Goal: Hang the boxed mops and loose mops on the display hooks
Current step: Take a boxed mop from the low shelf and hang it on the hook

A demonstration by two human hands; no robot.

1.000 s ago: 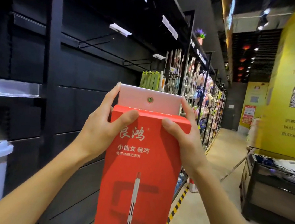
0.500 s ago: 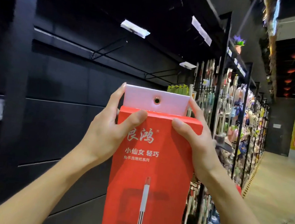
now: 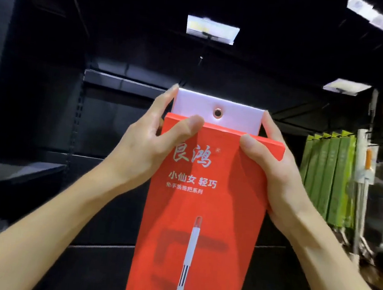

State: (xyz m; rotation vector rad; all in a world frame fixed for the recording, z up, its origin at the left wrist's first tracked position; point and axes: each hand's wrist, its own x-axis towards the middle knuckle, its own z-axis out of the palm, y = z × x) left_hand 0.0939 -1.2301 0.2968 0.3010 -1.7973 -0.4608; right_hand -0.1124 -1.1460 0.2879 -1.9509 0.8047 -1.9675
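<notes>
We hold a tall red boxed mop (image 3: 202, 205) upright before a black display wall, its lower end cut off by the frame's bottom edge; our left hand (image 3: 142, 148) grips its upper left corner, thumb curled onto the glossy front, fingers reaching up behind; our right hand (image 3: 275, 173) clasps the upper right corner likewise, its fingers mostly hidden behind the carton; a pale hang tab (image 3: 218, 112) with a round metal-ringed hole rises from the box top; above it a thin dark display hook (image 3: 201, 57) is hard to make out beneath a clear price tag holder (image 3: 212, 30); green boxes (image 3: 330, 175) hang blurred at far right.
</notes>
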